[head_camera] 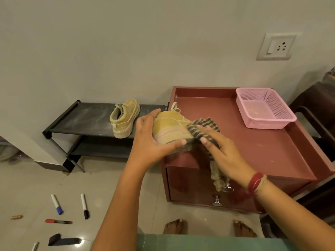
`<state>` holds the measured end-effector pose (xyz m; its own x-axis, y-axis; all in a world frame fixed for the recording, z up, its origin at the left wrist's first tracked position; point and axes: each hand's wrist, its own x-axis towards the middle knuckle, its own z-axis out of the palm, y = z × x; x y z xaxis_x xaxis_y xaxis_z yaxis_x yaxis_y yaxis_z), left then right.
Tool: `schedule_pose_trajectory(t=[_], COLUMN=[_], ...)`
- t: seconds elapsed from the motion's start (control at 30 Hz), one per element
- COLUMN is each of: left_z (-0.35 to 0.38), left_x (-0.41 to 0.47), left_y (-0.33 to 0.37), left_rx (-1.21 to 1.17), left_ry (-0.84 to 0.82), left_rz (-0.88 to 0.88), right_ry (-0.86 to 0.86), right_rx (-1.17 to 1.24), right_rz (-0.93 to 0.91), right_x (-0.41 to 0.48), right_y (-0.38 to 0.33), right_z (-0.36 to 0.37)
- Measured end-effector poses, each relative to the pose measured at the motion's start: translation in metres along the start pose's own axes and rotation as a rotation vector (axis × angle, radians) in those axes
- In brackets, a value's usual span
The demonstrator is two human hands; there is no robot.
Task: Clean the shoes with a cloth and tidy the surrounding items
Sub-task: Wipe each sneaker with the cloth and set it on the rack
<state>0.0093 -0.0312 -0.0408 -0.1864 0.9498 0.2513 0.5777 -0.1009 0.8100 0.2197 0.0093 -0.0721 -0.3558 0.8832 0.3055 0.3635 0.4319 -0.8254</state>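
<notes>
On the floor at the far left lie a blue-capped marker, a red-capped marker and a black-capped marker, well apart from one another. A dark strap-like piece lies nearer the bottom edge. Behind them, against the wall, stands a low black shoe rack. One tan shoe stands on its top shelf near the right end, heel toward the camera.

The left grip has hold of the second tan shoe at its heel end. The fingers curl over the top and one digit is hooked along the sole. This held shoe hangs in the air over the front left corner of the maroon table, with its toe pointing right. A striped cloth is laid over the toe end.

The right grip lies flat on that cloth, just right of the left grip, its fingers nearly straight and pressing the cloth against the shoe. The thumb is hidden. A tail of the cloth hangs down from under the palm, in front of the table's drawer and its metal knobs. Red threads circle the right wrist.

A pink mesh basket sits at the table's far right corner. A wall socket is mounted on the wall above it. Two bare feet stand on the floor before the table.
</notes>
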Motion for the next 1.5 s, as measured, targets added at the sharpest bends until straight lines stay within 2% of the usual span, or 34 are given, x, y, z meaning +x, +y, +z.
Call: schedule_pose_trajectory(t=[0.1,0.23,0.4,0.53,0.67,0.8,0.87,0.97,1.03,1.2,1.27,1.33,1.4,1.5], left_z=[0.0,0.001,-0.004,-0.003,-0.01,-0.013,-0.015,-0.024,-0.025,-0.015,-0.013,-0.013,-0.011,-0.01], left_x=[0.001,0.001,0.005,0.006,0.011,0.013,0.013,0.017,0.019,0.015,0.015,0.014,0.014,0.015], left_y=[-0.004,-0.001,-0.004,-0.008,-0.016,-0.022,-0.024,-0.03,-0.032,-0.026,-0.026,-0.027,-0.026,-0.026], left_rx=[-0.003,0.012,0.005,0.007,-0.02,-0.052,-0.067,-0.069,0.0,0.165,0.181,0.181,0.177,0.189], left_ry=[0.007,0.023,-0.007,0.002,0.003,-0.045,-0.076,-0.171,-0.203,-0.145,-0.13,-0.13,-0.131,-0.116], left_rz=[-0.017,-0.016,-0.026,-0.034,-0.04,-0.041,-0.051,-0.111,-0.145,-0.095,-0.096,-0.096,-0.083,-0.037], right_ry=[-0.057,0.07,-0.035,0.04,-0.095,0.017,0.005,-0.105,-0.14,-0.085,0.054,0.201,0.113,-0.173], right_rx=[-0.014,-0.031,-0.134,-0.163,-0.121,0.046,0.092,0.143,0.138,0.225,0.283,0.184,0.041,-0.211], right_rz=[-0.06,0.098,-0.037,0.061,-0.051,0.211,0.178,0.06,0.075,0.17,0.278,0.312,0.198,-0.026], right_x=[-0.004,0.013,0.011,0.017,0.009,0.022,0.017,0.007,0.007,0.017,0.024,0.026,0.02,0.007], right_y=[0.002,0.026,0.018,0.027,0.023,0.039,0.033,0.018,0.023,0.027,0.031,0.036,0.032,0.033], right_z=[0.004,-0.012,-0.007,-0.014,-0.005,-0.022,-0.023,-0.018,-0.016,-0.015,-0.024,-0.031,-0.025,-0.003])
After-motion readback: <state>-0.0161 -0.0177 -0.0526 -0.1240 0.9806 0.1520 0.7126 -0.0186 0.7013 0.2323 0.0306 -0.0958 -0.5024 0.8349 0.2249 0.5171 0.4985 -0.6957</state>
